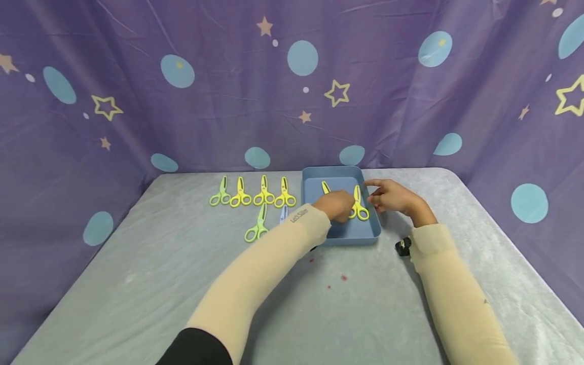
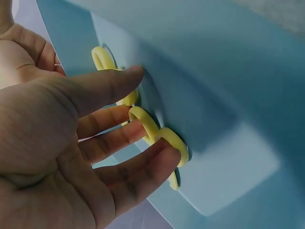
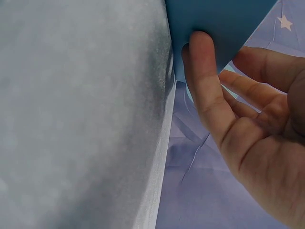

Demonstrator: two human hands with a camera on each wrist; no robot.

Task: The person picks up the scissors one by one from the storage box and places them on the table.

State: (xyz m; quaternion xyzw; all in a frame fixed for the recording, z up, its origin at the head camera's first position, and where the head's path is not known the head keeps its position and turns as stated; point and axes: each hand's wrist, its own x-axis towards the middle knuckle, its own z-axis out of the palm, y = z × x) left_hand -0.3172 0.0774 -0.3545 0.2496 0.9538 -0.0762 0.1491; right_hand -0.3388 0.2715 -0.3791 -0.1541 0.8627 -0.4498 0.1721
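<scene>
My left hand [image 1: 336, 205] reaches into a blue tray [image 1: 351, 241]. In the left wrist view its fingers touch the handle loops of yellow scissors [image 2: 175, 143], the thumb held apart above them. Only the blade tip of these scissors [image 1: 325, 187] shows past the hand in the head view. Just right of them lies a second pair of yellow scissors [image 1: 362, 212] in the tray. My right hand [image 1: 394, 196] is at the tray's right side. In the right wrist view its thumb [image 3: 204, 52] presses the outer wall, and the other fingers extend at the rim.
Left of the tray, several yellow and green scissors [image 1: 263, 195] lie in a row, blades away from me. Nearer are green scissors [image 1: 256, 230] and a blue pair [image 1: 284, 213] partly hidden by my left sleeve. A purple curtain [image 1: 219, 116] hangs behind the grey-covered table [image 1: 159, 274].
</scene>
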